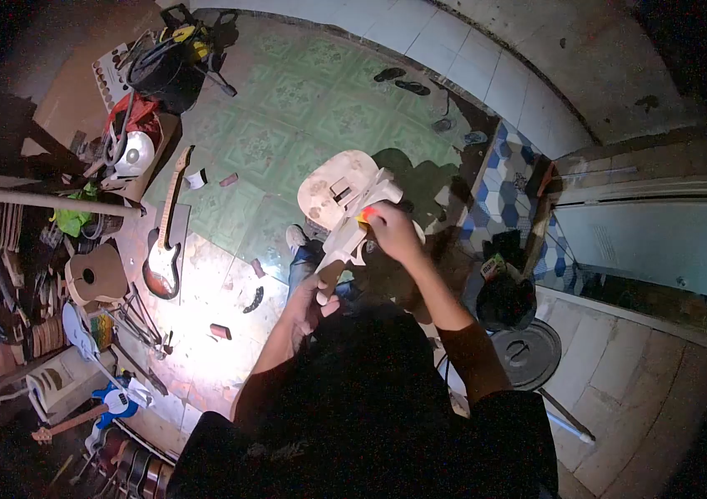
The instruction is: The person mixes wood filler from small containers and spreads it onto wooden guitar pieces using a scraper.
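Note:
My left hand [312, 301] is closed around the lower end of a pale, gun-shaped wooden piece [343, 239], which slants up and away from me. Below its middle there is a curved, hook-like part. My right hand [393, 234] is closed at the upper part of this piece, its fingers on a small red and yellow item [366, 214] whose kind I cannot make out. Just beyond lies a pale rounded board [328, 179] with stains and a dark rectangular spot, partly hidden by the piece.
An electric guitar [162, 258] lies on the floor to the left, near an acoustic guitar body [96, 274] and a blue guitar [119, 402]. A black bucket [166, 83] stands at the far left. On the right are a round dark lid [524, 356] and sandals [412, 87] farther back.

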Available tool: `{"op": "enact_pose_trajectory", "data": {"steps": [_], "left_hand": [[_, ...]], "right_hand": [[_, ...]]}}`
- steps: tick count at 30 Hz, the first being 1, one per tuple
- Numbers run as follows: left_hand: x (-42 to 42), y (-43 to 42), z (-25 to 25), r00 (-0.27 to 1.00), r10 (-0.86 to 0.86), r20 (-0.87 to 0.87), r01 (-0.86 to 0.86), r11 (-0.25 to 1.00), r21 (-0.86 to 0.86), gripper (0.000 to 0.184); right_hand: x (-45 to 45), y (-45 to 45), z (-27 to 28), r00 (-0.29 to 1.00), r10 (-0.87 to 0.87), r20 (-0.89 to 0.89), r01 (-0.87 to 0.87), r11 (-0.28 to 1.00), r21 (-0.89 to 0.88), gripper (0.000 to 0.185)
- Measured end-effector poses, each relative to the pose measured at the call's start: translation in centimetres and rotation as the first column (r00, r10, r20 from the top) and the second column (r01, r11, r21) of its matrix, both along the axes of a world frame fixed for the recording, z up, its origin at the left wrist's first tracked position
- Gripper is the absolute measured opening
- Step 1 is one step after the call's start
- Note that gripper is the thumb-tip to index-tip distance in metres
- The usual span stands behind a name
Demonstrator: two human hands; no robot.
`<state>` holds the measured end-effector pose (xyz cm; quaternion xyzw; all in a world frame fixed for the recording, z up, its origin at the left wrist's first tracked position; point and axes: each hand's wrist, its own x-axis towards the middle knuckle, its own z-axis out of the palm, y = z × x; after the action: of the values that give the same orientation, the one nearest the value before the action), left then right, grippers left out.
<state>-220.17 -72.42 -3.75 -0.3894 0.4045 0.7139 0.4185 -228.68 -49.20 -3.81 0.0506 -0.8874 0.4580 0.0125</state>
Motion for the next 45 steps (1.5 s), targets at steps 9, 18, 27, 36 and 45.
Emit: {"op": "enact_pose_trajectory", "data": {"steps": [9, 18, 27, 36, 45], "left_hand": [[-0.7, -0.3, -1.1, 0.998, 0.026, -0.058, -0.022, 0.997, 0.074, 0.037], [-1.6, 0.9, 0.0, 0.998, 0.002, -0.065, 0.004, 0.996, 0.09, 0.038], [-2.5, 1.6, 0.3, 0.997, 0.013, -0.075, -0.006, 0.996, 0.092, 0.039], [-2.7, 2.1, -0.5, 0.995, 0.078, -0.058, -0.067, 0.982, 0.179, 0.037], [-3.4, 3.9, 2.1, 0.986, 0.147, -0.076, -0.137, 0.983, 0.122, 0.037]], "right_hand": [[6.1, -0.7, 3.9, 0.987, 0.131, 0.096, -0.114, 0.98, -0.161, 0.037], [7.1, -2.5, -0.2, 0.955, 0.292, -0.051, -0.223, 0.822, 0.523, 0.073], [6.6, -2.0, -0.4, 0.907, 0.335, 0.254, -0.385, 0.905, 0.181, 0.074], [5.7, -1.4, 1.7, 0.882, 0.275, 0.382, -0.411, 0.846, 0.339, 0.066], [5.7, -1.4, 5.3, 0.988, -0.101, 0.118, 0.107, 0.993, -0.047, 0.022]]}}
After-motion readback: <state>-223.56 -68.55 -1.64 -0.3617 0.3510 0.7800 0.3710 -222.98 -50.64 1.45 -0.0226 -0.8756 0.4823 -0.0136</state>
